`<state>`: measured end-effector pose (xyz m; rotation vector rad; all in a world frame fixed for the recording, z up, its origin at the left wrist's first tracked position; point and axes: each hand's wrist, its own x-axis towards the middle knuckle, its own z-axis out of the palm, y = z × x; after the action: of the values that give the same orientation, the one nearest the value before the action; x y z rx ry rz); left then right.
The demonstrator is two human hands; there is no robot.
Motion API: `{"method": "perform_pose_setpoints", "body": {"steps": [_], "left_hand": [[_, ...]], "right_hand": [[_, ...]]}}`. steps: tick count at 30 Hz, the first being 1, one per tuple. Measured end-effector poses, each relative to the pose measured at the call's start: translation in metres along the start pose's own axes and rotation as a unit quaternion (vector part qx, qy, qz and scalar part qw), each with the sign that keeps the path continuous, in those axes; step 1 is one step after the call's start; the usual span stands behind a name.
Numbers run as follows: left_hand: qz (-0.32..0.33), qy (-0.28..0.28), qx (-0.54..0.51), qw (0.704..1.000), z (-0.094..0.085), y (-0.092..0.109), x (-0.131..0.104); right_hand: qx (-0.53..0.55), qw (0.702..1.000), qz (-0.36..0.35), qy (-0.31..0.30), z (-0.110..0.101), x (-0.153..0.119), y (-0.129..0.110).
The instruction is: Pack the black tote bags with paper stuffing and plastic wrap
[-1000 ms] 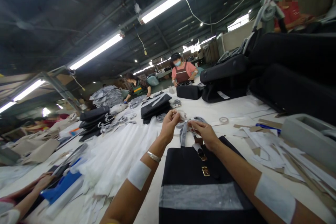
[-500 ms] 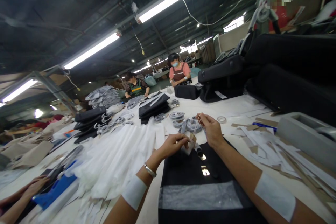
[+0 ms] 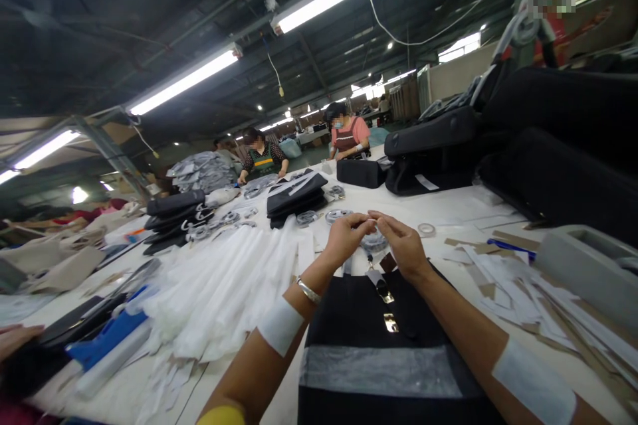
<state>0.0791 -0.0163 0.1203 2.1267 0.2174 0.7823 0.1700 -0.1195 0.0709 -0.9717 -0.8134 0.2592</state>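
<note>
My left hand (image 3: 351,236) and my right hand (image 3: 401,244) meet at the fingertips above the far edge of a black bag (image 3: 349,319). Both are closed in a pinch. The thin pale string in my right fingers is mostly hidden now; what the left pinches is too small to make out. Below my right hand is a small dark brown tag (image 3: 387,262). A grey strap end with a metal clip (image 3: 373,272) lies on the bag, near a shiny metal clasp plate (image 3: 391,323). A translucent strip (image 3: 379,372) crosses the bag's front.
White wrapping sheets (image 3: 224,279) and a blue tape dispenser (image 3: 107,342) lie left. Coiled grey straps (image 3: 373,242) and stacked black bags (image 3: 296,196) are ahead. Paper scraps (image 3: 513,285), a blue pen (image 3: 511,249) and a grey bin (image 3: 588,265) lie right. Co-workers stand across the table.
My left hand has risen from the tag to meet my right fingertips. The string loop between the hands no longer shows. The view has shifted slightly.
</note>
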Motion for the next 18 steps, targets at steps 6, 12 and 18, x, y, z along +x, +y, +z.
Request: {"method": "perform_pose_setpoints", "body": {"steps": [6, 12, 18], "left_hand": [[-0.074, 0.059, -0.111, 0.989, -0.018, 0.017, 0.022], [-0.094, 0.065, -0.203, 0.972, -0.032, 0.037, 0.031], [-0.108, 0.047, -0.226, 0.967, -0.021, 0.039, 0.025]], "right_hand": [[0.023, 0.996, 0.048, -0.066, -0.001, 0.001, 0.011], [-0.071, 0.989, 0.043, -0.121, -0.002, 0.001, 0.028], [-0.072, 0.986, 0.020, -0.149, 0.003, -0.005, 0.015]]}}
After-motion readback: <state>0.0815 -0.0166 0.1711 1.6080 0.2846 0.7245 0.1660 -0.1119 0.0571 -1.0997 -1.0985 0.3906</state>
